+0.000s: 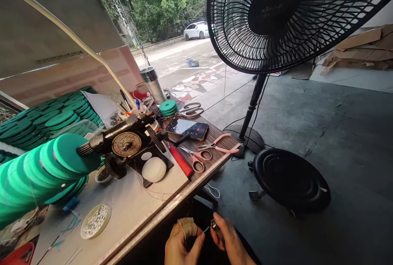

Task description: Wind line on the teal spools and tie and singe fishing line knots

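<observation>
Below the table's front edge, my left hand point(184, 242) pinches a thin blue strip point(206, 229) between thumb and finger. Pale tape point(188, 227) is wrapped round a finger of that hand. Just to its right, my right hand point(230, 240) is closed round a small metal-topped lighter point(214, 224), thumb raised over its top. The strip points toward the lighter; whether they touch, I cannot tell. Most of the lighter's body is hidden by my fingers. On the table, a hand-cranked winding machine point(126, 144) carries a row of green discs point(67, 154) on its shaft.
Pink-handled scissors point(198, 162), pliers point(221, 144), a phone point(187, 129) and a bowl of white beads point(95, 220) lie on the table. More green discs point(61, 113) are stacked behind. A black fan point(276, 11) and a black round stool point(291, 179) stand to the right.
</observation>
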A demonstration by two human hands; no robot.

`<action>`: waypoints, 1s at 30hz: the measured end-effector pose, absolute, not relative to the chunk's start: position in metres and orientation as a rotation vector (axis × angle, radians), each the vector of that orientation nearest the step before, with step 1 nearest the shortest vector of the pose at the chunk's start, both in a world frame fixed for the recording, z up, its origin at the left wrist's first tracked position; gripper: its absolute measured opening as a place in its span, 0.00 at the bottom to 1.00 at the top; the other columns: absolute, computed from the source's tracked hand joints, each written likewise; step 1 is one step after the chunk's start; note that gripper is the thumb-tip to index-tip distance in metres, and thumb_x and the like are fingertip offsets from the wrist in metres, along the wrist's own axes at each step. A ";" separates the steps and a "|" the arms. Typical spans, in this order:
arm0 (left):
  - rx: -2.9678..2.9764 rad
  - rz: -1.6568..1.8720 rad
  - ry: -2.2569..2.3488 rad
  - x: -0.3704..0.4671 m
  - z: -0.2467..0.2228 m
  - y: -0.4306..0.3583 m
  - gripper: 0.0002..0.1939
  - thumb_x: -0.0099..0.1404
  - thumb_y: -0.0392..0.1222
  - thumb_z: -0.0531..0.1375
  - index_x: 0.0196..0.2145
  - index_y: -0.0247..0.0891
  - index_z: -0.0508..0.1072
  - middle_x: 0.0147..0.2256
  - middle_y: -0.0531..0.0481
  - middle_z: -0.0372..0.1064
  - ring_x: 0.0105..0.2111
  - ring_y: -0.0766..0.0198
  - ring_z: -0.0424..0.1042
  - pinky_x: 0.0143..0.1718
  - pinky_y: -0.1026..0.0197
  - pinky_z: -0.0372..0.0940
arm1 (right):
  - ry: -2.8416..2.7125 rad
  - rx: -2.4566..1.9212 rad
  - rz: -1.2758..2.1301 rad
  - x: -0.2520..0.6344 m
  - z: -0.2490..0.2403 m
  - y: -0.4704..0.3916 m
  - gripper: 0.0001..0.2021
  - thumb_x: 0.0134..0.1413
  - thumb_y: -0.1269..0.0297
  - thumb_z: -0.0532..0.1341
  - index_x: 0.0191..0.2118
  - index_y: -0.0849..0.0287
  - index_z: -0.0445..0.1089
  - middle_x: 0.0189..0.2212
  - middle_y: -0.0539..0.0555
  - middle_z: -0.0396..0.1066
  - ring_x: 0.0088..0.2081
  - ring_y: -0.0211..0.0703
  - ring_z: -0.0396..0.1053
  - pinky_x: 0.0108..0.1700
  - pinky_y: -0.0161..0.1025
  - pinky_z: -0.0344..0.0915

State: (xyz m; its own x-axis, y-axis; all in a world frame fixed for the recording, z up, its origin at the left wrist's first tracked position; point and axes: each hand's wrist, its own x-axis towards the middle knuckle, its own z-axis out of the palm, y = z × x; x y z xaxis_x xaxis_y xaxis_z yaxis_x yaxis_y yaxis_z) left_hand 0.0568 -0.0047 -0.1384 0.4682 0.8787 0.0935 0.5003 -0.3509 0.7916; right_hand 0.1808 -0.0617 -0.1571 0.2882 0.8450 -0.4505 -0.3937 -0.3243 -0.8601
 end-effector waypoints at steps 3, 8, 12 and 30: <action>2.011 0.678 1.138 0.057 -0.139 -0.005 0.15 0.57 0.50 0.58 0.19 0.40 0.70 0.20 0.52 0.67 0.24 0.61 0.65 0.30 0.61 0.59 | -0.495 -1.392 1.312 0.180 -0.160 -0.061 0.31 0.45 0.31 0.42 0.13 0.55 0.51 0.14 0.46 0.49 0.19 0.36 0.49 0.25 0.36 0.51; 1.997 0.702 1.139 0.058 -0.139 -0.005 0.13 0.56 0.49 0.59 0.19 0.40 0.71 0.21 0.52 0.69 0.26 0.60 0.67 0.31 0.61 0.59 | -0.588 -1.351 1.314 0.180 -0.165 -0.060 0.31 0.48 0.34 0.39 0.12 0.55 0.49 0.12 0.45 0.47 0.18 0.35 0.48 0.23 0.36 0.48; 1.994 0.692 1.133 0.057 -0.140 -0.005 0.13 0.56 0.48 0.59 0.19 0.40 0.71 0.22 0.52 0.69 0.25 0.60 0.67 0.31 0.61 0.59 | -0.590 -1.331 1.307 0.179 -0.166 -0.060 0.31 0.45 0.31 0.39 0.13 0.55 0.49 0.13 0.45 0.47 0.18 0.35 0.48 0.22 0.35 0.48; 1.770 0.677 1.192 0.059 -0.136 -0.006 0.16 0.52 0.52 0.61 0.17 0.38 0.71 0.19 0.52 0.65 0.23 0.62 0.63 0.28 0.63 0.57 | -0.360 -1.200 1.248 0.181 -0.172 -0.066 0.28 0.50 0.38 0.47 0.21 0.60 0.65 0.14 0.45 0.50 0.19 0.35 0.50 0.25 0.35 0.51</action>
